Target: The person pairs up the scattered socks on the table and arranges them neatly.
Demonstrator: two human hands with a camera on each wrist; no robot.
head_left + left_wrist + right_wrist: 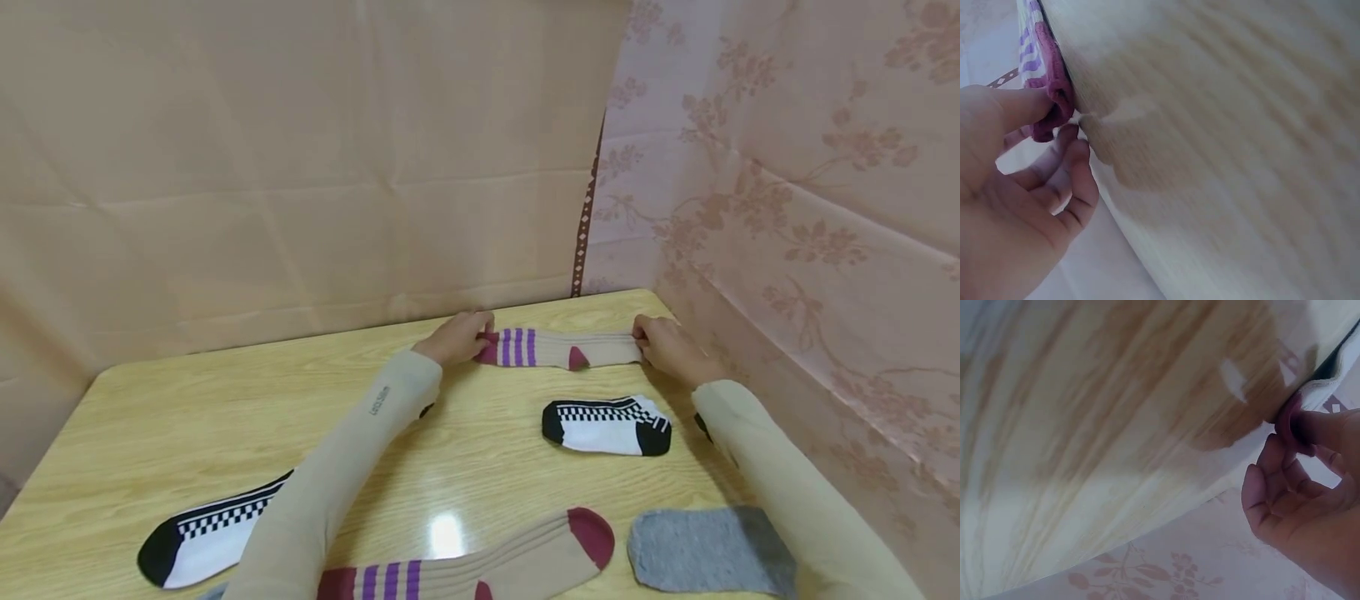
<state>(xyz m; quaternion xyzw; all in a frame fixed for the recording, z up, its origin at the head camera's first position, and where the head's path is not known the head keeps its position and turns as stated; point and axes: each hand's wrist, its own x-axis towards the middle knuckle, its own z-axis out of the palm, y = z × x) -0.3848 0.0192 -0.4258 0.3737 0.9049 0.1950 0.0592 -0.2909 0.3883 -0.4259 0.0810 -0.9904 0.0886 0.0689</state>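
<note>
A beige sock [553, 347] with purple stripes and maroon patches lies stretched sideways along the back of the table. At its left end, my left hand [453, 337] pinches the maroon cuff [1054, 100] between thumb and fingers. My right hand [675, 348] holds the other end, and the right wrist view shows a maroon toe [1287, 428] folded under the thumb. Just in front of this sock lies a black and white ankle sock [606, 425] with a checkered band. A second beige striped sock [517, 554] lies at the table's front.
Another checkered ankle sock [213, 533] sits at front left, partly behind my left sleeve. A grey sock [705, 550] lies at front right beside my right forearm. Cloth curtains [300, 167] hang behind the wooden table [225, 408] and along its right side.
</note>
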